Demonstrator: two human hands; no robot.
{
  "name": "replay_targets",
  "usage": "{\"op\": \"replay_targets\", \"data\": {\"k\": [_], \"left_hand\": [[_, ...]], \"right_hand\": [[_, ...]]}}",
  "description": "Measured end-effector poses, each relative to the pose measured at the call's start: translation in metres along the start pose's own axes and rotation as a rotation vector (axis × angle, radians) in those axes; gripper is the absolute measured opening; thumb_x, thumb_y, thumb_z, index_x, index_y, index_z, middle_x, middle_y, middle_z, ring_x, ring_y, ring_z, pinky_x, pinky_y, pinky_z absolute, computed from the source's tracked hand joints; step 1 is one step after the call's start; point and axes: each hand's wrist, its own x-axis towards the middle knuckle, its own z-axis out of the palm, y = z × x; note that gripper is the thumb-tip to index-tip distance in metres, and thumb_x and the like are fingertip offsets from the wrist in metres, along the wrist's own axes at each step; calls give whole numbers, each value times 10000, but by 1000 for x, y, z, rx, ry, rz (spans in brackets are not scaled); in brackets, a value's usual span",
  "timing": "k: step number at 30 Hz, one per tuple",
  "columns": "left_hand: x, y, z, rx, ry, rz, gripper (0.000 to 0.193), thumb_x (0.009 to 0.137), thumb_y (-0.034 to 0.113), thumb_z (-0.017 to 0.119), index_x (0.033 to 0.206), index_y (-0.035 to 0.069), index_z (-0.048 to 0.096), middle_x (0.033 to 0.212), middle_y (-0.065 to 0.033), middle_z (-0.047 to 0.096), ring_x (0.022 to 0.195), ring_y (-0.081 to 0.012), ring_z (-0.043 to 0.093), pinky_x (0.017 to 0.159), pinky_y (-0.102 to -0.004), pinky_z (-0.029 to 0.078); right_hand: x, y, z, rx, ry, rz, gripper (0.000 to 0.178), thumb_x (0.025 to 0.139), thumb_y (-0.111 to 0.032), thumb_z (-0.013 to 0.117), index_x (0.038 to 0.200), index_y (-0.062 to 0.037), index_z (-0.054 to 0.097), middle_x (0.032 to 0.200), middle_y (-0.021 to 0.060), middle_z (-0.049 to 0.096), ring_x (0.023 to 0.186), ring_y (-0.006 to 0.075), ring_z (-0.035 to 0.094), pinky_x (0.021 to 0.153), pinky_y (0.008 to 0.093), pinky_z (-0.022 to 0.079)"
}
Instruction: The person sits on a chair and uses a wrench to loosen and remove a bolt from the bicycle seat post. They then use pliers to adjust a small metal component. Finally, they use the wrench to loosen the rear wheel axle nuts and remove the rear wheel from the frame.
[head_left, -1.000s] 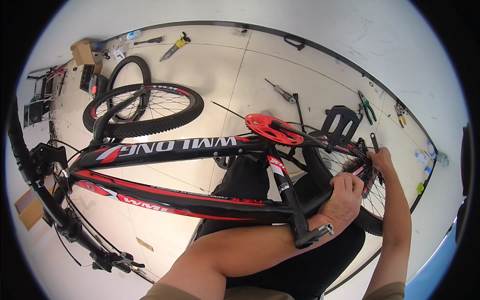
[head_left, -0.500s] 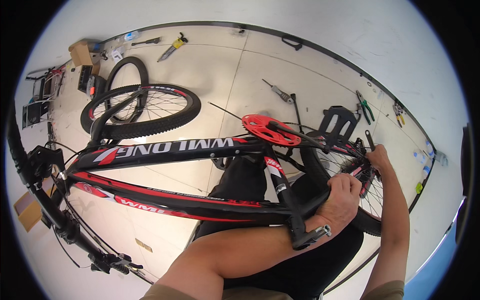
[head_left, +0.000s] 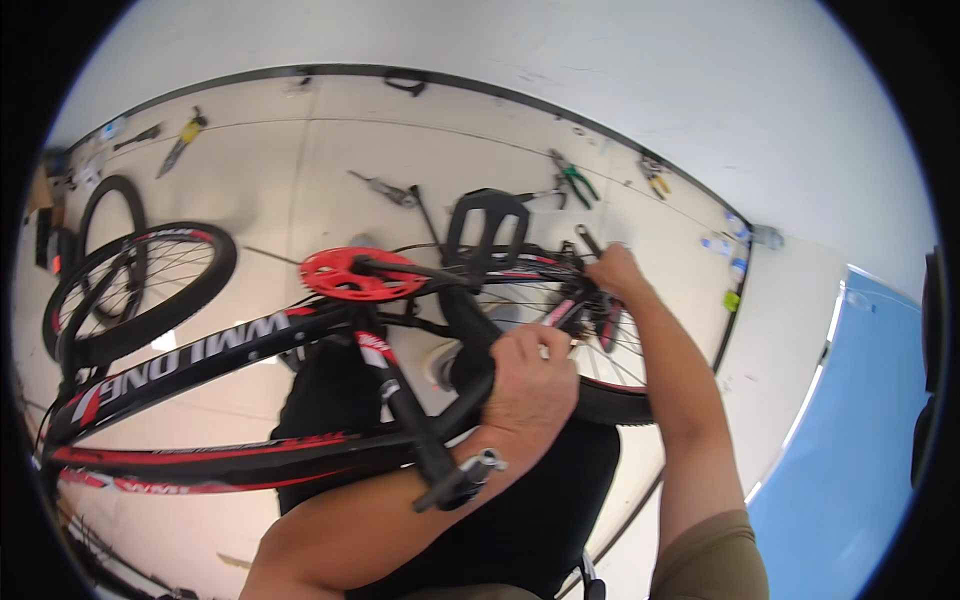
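Note:
A black bicycle frame (head_left: 220, 350) with red and white markings lies on its side across my lap. My left hand (head_left: 533, 385) has its fingers curled round a black rear tube of it, close to the seat tube's open clamp (head_left: 485, 463). At the hub of the rear wheel (head_left: 612, 403), my right hand (head_left: 615, 272) is closed on what looks like a wrench (head_left: 586, 238); only its dark end shows beyond the fingers, and its grip on the hub is hidden. A red chainring (head_left: 328, 275) and a black pedal (head_left: 490, 225) sit left of that hand.
The front wheel (head_left: 222, 265) stands out at the left. On the tiled floor lie a screwdriver-like tool (head_left: 388, 190), green-handled pliers (head_left: 576, 180), yellow-handled pliers (head_left: 656, 178) and a yellow-black tool (head_left: 182, 145). Plastic bottles (head_left: 716, 243) are by the wall at right.
The view has turned right, so the bicycle and floor tools sit farther left, and more of a blue surface shows. Both hands keep about the same places on the bicycle.

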Motion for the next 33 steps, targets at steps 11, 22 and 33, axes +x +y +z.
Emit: {"op": "replay_targets", "data": {"k": [11, 22, 33], "left_hand": [[-1, -7, -7, 28, -33, 73, 142, 804, 166, 627, 816, 47, 703, 1025, -273, 571, 829, -354, 536, 695, -415, 392], [-3, -7, -5, 18, -45, 64, 139, 807, 165, 632, 837, 55, 711, 1045, -270, 572, 847, -361, 542, 711, -418, 404], [-2, -7, -7, 11, -38, 75, 124, 784, 164, 645, 818, 65, 710, 1035, -264, 572, 836, -354, 537, 709, -420, 406]], "right_hand": [[-13, -16, -12, -60, -20, -37, 241, 790, -136, 578, 774, 71, 701, 882, 306, 687, 890, 421, 691, 823, 453, 551], [-8, 13, -25, 534, -89, 196, 310, 853, -158, 503, 910, 85, 687, 701, 201, 632, 708, 319, 676, 669, 420, 535], [-32, 65, -39, 1338, 245, 414, 166, 937, -101, 465, 922, 27, 570, 805, 159, 649, 550, 161, 495, 469, 308, 386]]}}
